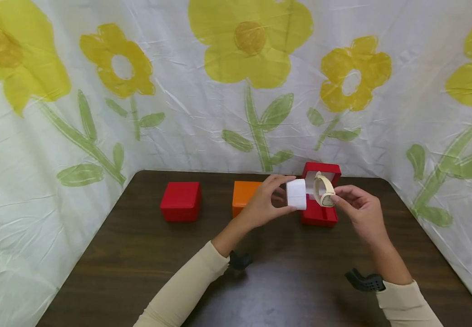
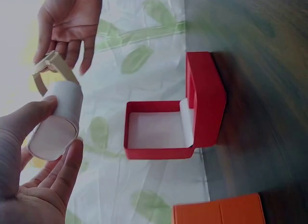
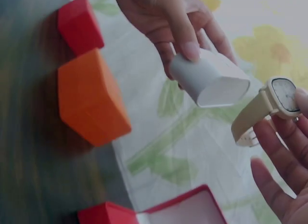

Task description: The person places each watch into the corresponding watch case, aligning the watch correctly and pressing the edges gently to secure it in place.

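My left hand point(image 1: 269, 196) grips a white watch cushion point(image 1: 297, 194) between thumb and fingers, up above the table. In the right wrist view its flat oval end faces the watch. A cream wristwatch point(image 1: 324, 190) with a squarish dial is pinched by my right hand point(image 1: 360, 206) at its case. Its strap forms a closed loop, just to the right of the cushion and apart from it in the right wrist view. Behind both hands stands a red watch box point(image 1: 319, 220) with its lid raised and a white lining inside the lid.
A closed red box point(image 1: 180, 202) sits at the left of the dark wooden table point(image 1: 138, 263). An orange box point(image 1: 245, 195) stands between the red ones, partly hidden by my left hand in the head view. A flowered cloth point(image 1: 170, 113) hangs behind the table.
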